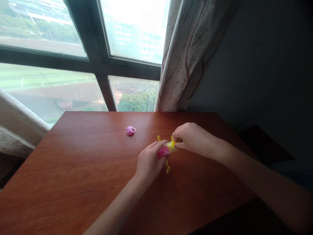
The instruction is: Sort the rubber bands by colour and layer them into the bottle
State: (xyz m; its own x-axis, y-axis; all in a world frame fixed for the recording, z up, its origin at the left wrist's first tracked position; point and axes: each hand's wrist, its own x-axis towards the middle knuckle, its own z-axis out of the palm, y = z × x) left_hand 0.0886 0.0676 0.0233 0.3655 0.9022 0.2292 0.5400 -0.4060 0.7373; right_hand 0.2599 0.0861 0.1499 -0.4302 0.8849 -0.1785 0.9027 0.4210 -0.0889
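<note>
While the left hand (150,160) gripped the jar (163,152) to the near right of the cap (130,131), the right hand (193,138) pinched bands (171,146) at its end — seemingly working them in or out — the next move calling for a steady hold.

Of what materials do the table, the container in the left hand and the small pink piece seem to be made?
Table: wood or veneer, satin; reddish-brown grain and soft glare show.
Container: probably glossy plastic, perhaps glass; it glints, and yellow shows through its clear end.
Pink piece: likely moulded plastic, slightly shiny; its rounded surface looks smooth.
</note>
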